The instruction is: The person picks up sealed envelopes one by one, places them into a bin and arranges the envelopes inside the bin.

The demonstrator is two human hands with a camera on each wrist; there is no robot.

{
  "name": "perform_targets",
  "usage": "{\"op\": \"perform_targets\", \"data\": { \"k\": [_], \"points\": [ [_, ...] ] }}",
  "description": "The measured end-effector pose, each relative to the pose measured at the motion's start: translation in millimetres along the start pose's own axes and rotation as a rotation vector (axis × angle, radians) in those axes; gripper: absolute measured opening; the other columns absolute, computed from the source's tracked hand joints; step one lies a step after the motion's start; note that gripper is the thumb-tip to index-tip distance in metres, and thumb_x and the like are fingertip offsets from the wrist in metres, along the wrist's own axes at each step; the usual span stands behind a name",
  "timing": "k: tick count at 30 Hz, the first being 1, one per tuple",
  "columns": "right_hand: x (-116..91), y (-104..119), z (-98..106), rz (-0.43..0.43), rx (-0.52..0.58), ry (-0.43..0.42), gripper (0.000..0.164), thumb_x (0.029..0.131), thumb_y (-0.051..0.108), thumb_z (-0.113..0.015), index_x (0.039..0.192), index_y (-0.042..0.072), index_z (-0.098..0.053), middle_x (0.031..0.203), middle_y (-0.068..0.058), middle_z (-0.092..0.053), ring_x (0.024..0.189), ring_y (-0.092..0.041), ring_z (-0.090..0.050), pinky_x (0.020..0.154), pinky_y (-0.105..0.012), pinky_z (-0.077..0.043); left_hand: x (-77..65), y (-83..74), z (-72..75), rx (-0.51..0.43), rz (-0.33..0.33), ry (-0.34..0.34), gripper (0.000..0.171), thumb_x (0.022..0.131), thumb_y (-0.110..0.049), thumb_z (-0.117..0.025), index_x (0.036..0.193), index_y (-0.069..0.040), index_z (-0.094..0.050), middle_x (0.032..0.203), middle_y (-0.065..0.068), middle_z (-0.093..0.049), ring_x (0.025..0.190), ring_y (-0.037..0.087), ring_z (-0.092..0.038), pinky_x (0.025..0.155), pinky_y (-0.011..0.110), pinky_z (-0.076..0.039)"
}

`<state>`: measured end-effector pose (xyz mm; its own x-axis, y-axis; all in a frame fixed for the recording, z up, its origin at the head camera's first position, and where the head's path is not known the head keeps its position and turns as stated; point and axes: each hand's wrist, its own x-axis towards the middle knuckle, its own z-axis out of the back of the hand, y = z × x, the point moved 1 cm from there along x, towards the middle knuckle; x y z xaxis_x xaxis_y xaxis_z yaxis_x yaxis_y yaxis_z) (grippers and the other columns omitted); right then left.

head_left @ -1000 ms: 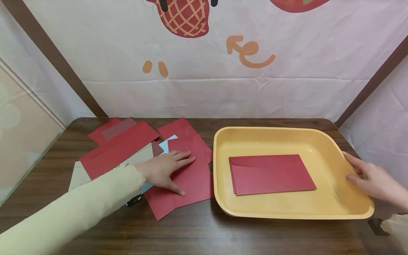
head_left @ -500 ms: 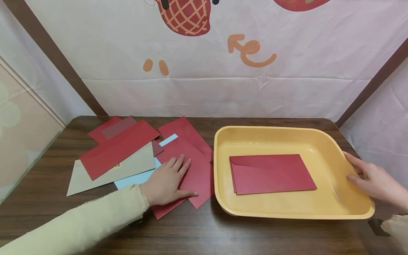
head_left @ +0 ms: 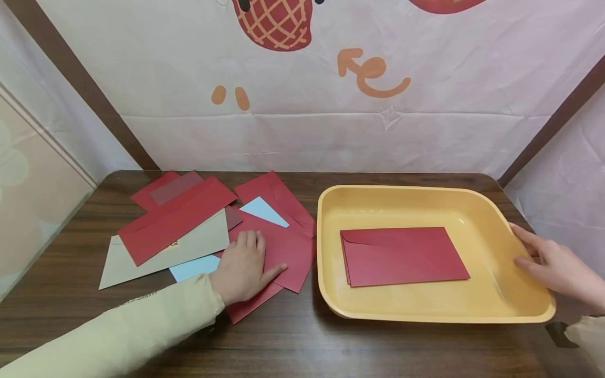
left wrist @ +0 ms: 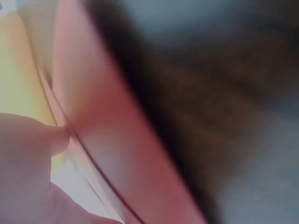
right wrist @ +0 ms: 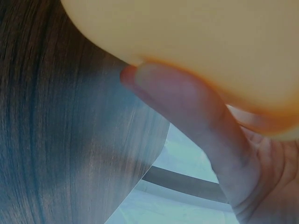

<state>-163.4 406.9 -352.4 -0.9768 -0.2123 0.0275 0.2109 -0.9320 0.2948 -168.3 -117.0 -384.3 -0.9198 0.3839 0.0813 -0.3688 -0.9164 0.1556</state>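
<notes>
My left hand [head_left: 243, 268] lies palm down on a red envelope [head_left: 290, 254] in a loose pile, thumb spread toward the tray. Under and around it show another red envelope [head_left: 257, 303], a light blue paper [head_left: 266, 211] and, farther back, a red envelope with its flap visible [head_left: 283, 197]. The left wrist view is blurred, with my thumb at a red edge. On the right, my right hand [head_left: 562, 265] grips the side of a yellow tray [head_left: 503, 262]. In the right wrist view the thumb [right wrist: 187, 102] presses the tray wall. Red envelopes [head_left: 402, 257] lie stacked inside the tray.
Left of the pile lie a long red envelope [head_left: 177, 220], a beige envelope [head_left: 137, 262] and a dull red one [head_left: 177, 188]. The dark wooden table [head_left: 354, 352] ends at a printed fabric backdrop [head_left: 283, 136].
My left hand has drawn back toward me, sliding and turning the red envelope under it. More of the light blue paper behind is uncovered. The right hand and tray stay put.
</notes>
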Motion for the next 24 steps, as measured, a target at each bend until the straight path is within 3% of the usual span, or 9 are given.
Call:
{"op": "perform_targets", "data": {
  "k": [4, 8, 11, 13, 15, 17, 20, 22, 24],
  "points": [
    [0.2, 1.6, 0.0, 0.015, -0.016, -0.013, 0.062, 0.084, -0.004, -0.062, 0.135, -0.021, -0.030, 0.077, -0.015, -0.066, 0.056, 0.007, -0.046, 0.049, -0.022, -0.041, 3.8, 5.7, 6.9, -0.041, 0.019, 0.048, 0.071, 0.088, -0.055, -0.058, 0.110, 0.012, -0.053, 0.102, 0.022, -0.052, 0.091, 0.030, -0.049, 0.070, 0.036, -0.053],
    [0.5, 2.5, -0.5, 0.020, -0.007, -0.006, 0.063, 0.084, -0.003, -0.062, 0.135, -0.021, -0.030, 0.077, -0.014, -0.066, 0.057, 0.008, -0.047, 0.050, -0.022, -0.041, 6.4, 21.6, 14.8, -0.188, 0.029, 0.088, 0.064, 0.086, -0.053, -0.062, 0.106, 0.007, -0.054, 0.097, 0.017, -0.051, 0.088, 0.027, -0.049, 0.070, 0.037, -0.050],
    [1.3, 2.4, -0.6, 0.014, 0.007, -0.008, 0.064, 0.084, -0.003, -0.061, 0.137, -0.021, -0.029, 0.077, -0.013, -0.066, 0.055, 0.007, -0.047, 0.049, -0.022, -0.041, 8.5, 38.1, 18.3, -0.326, -0.065, 0.089, 0.069, 0.084, -0.049, -0.067, 0.123, 0.005, -0.052, 0.119, 0.020, -0.052, 0.107, 0.032, -0.052, 0.086, 0.044, -0.050],
    [1.8, 1.9, -0.6, 0.011, 0.015, -0.007, 0.064, 0.085, -0.003, -0.060, 0.137, -0.020, -0.028, 0.077, -0.013, -0.065, 0.054, 0.005, -0.046, 0.048, -0.022, -0.041, 9.7, 48.8, 18.5, -0.393, -0.165, 0.104, 0.078, 0.083, -0.047, -0.070, 0.139, 0.001, -0.044, 0.142, 0.022, -0.042, 0.128, 0.037, -0.042, 0.098, 0.050, -0.045],
    [1.8, 1.4, -0.3, 0.014, 0.015, -0.012, 0.064, 0.085, -0.003, -0.060, 0.137, -0.020, -0.028, 0.076, -0.013, -0.065, 0.053, 0.005, -0.046, 0.048, -0.023, -0.041, 10.6, 57.8, 16.5, -0.436, -0.244, 0.147, 0.082, 0.084, -0.045, -0.070, 0.147, -0.005, -0.036, 0.153, 0.021, -0.029, 0.140, 0.039, -0.029, 0.105, 0.053, -0.038],
    [1.6, 2.0, 0.1, 0.013, 0.007, -0.009, 0.063, 0.085, -0.003, -0.060, 0.137, -0.021, -0.028, 0.076, -0.013, -0.065, 0.053, 0.006, -0.046, 0.048, -0.023, -0.041, 10.4, 64.4, 13.0, -0.464, -0.269, 0.221, 0.082, 0.085, -0.047, -0.067, 0.150, -0.011, -0.032, 0.157, 0.018, -0.022, 0.144, 0.039, -0.021, 0.108, 0.054, -0.034],
    [0.6, 2.9, 0.4, 0.027, -0.013, -0.020, 0.062, 0.083, -0.004, -0.062, 0.134, -0.022, -0.032, 0.075, -0.012, -0.066, 0.056, 0.008, -0.046, 0.050, -0.022, -0.041, 9.0, 68.1, 5.3, -0.472, -0.255, 0.277, 0.079, 0.087, -0.050, -0.063, 0.151, -0.015, -0.030, 0.158, 0.018, -0.020, 0.144, 0.041, -0.018, 0.108, 0.055, -0.033],
    [0.1, 2.7, 0.3, 0.032, -0.020, -0.024, 0.062, 0.083, -0.004, -0.062, 0.133, -0.022, -0.032, 0.075, -0.011, -0.066, 0.057, 0.009, -0.045, 0.050, -0.022, -0.041, 7.3, 66.7, 1.4, -0.459, -0.229, 0.289, 0.078, 0.089, -0.053, -0.060, 0.151, -0.015, -0.030, 0.158, 0.018, -0.020, 0.144, 0.041, -0.017, 0.109, 0.054, -0.032],
    [-0.5, 0.9, 0.1, 0.034, -0.014, -0.026, 0.062, 0.083, -0.003, -0.062, 0.134, -0.022, -0.032, 0.075, -0.012, -0.066, 0.057, 0.009, -0.046, 0.051, -0.022, -0.041, 5.6, 62.3, -0.6, -0.433, -0.215, 0.256, 0.078, 0.090, -0.053, -0.058, 0.151, -0.013, -0.031, 0.157, 0.019, -0.022, 0.144, 0.042, -0.018, 0.110, 0.054, -0.030]
  ]
}}
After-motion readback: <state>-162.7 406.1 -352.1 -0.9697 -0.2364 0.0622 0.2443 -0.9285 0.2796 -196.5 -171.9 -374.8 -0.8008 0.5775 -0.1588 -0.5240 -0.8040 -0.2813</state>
